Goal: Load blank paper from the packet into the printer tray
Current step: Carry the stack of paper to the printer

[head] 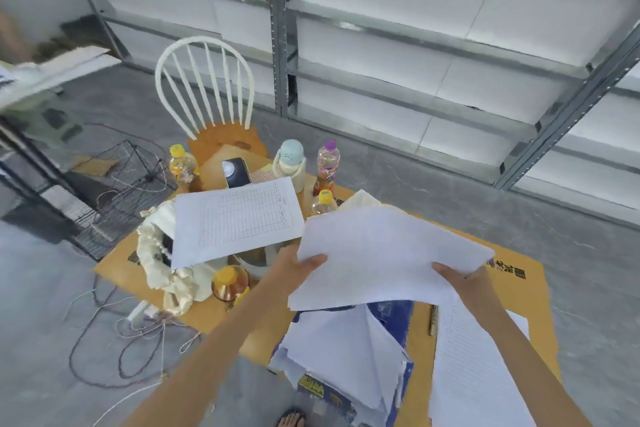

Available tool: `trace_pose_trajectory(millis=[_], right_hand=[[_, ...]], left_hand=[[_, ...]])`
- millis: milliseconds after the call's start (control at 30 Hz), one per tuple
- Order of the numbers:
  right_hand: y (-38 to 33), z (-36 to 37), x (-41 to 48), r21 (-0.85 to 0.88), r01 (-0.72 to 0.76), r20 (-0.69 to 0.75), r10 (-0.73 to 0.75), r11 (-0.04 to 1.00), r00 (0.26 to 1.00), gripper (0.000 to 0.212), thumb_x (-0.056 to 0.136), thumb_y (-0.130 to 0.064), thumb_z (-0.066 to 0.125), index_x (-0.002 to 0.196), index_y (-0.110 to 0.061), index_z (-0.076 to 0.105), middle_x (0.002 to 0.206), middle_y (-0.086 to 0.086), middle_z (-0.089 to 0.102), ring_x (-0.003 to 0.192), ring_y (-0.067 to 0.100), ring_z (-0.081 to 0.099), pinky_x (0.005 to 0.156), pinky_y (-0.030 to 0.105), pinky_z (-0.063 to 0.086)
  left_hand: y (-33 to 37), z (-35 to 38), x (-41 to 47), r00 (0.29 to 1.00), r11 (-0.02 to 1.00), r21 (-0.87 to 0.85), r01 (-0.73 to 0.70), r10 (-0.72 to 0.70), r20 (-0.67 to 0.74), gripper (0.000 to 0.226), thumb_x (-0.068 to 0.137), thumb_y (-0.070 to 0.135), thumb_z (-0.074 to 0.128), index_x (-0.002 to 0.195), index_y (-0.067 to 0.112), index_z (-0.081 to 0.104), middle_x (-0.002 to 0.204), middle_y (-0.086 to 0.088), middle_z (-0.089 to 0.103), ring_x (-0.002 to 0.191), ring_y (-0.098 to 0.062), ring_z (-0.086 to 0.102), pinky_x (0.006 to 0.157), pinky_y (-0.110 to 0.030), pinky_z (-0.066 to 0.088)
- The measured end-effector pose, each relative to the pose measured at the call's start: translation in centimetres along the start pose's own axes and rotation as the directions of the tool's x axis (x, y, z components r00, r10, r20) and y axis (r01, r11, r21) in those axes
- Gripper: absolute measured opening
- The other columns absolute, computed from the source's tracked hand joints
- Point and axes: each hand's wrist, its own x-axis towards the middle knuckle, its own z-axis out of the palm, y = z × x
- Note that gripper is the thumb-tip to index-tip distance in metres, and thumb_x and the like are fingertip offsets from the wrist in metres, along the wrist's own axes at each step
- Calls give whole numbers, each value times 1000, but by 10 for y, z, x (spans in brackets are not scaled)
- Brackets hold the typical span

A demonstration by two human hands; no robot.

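Note:
Both my hands hold a sheaf of blank white paper (388, 253) lifted above the table. My left hand (298, 269) grips its near left edge, and my right hand (464, 282) grips its near right edge. Directly below lies the torn blue paper packet (391, 315), with more white sheets (346, 350) spilling from it toward me. No printer tray can be made out; a blurred pale object (45, 69) sits at the far left edge.
On the cardboard-covered table (519, 291) lie a gridded sheet (235, 218), a lined sheet (474, 374), a pen (433, 320), several bottles, a phone (236, 173) and a cream bag (162, 253). A white chair (204, 87), a wire basket (117, 191), floor cables and metal shelving surround it.

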Motion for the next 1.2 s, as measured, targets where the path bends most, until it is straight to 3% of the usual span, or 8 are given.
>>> trace_pose_trajectory(millis=[133, 333, 433, 600, 833, 1000, 1067, 1200], right_hand=[[-79, 31, 5, 4, 136, 200, -134, 991, 971, 13, 82, -17, 70, 73, -26, 70, 57, -20, 70, 48, -7, 62, 43, 5, 43], [-151, 162, 3, 61, 183, 465, -191, 981, 865, 18, 82, -28, 68, 74, -12, 70, 58, -8, 73, 49, 5, 66, 41, 18, 50], [-181, 250, -30, 120, 182, 686, -214, 976, 696, 28, 74, -37, 69, 89, -13, 68, 73, -5, 77, 62, 10, 71, 49, 21, 55], [-228, 390, -114, 151, 184, 917, -207, 971, 341, 31, 67, -43, 72, 90, -23, 74, 88, -6, 78, 77, 11, 74, 57, 20, 55], [-246, 534, -252, 168, 283, 986, -158, 944, -57, 19, 82, -27, 63, 98, -18, 69, 94, -1, 76, 81, 17, 71, 69, 31, 59], [-230, 599, -321, 153, 291, 982, -112, 944, -152, 20, 88, -17, 60, 103, -6, 67, 101, 14, 70, 88, 29, 66, 81, 41, 53], [-220, 618, -337, 119, 301, 983, -69, 946, -171, 14, 87, -17, 61, 96, -8, 68, 92, 9, 74, 80, 24, 70, 75, 35, 57], [-208, 650, -354, 91, 337, 973, -11, 937, -232, 18, 84, -21, 65, 95, -7, 71, 85, 1, 77, 74, 18, 73, 62, 26, 57]], left_hand=[[20, -62, -53, 972, 974, -147, -172, 143, -189, 3, 85, 28, 67, 85, 31, 66, 82, 13, 72, 70, 2, 69, 56, -13, 53], [2, -164, -157, 899, 940, -259, -223, 95, -427, 15, 81, 16, 72, 88, 27, 65, 75, 20, 75, 68, 2, 70, 55, -15, 54], [-23, -219, -222, 823, 916, -323, -239, 14, -568, 5, 84, 20, 68, 83, 24, 72, 80, 10, 78, 68, -5, 72, 54, -19, 55], [-72, -281, -339, 601, 846, -415, -334, -148, -785, 12, 84, 24, 66, 86, 20, 77, 90, 0, 77, 77, -15, 74, 59, -26, 58], [-138, -316, -478, 291, 802, -444, -400, -348, -891, 14, 85, 27, 67, 91, 16, 73, 90, -2, 78, 77, -21, 74, 68, -35, 62], [-167, -319, -536, 106, 753, -461, -469, -470, -876, 30, 87, 29, 65, 105, 5, 67, 101, -14, 74, 91, -34, 71, 82, -48, 58], [-176, -317, -548, 85, 720, -490, -491, -520, -850, 34, 86, 31, 65, 108, 4, 66, 105, -16, 72, 96, -38, 68, 90, -53, 53], [-189, -307, -561, 146, 647, -555, -523, -573, -806, 42, 71, 36, 78, 105, 14, 69, 101, -12, 76, 90, -35, 72, 81, -48, 57]])
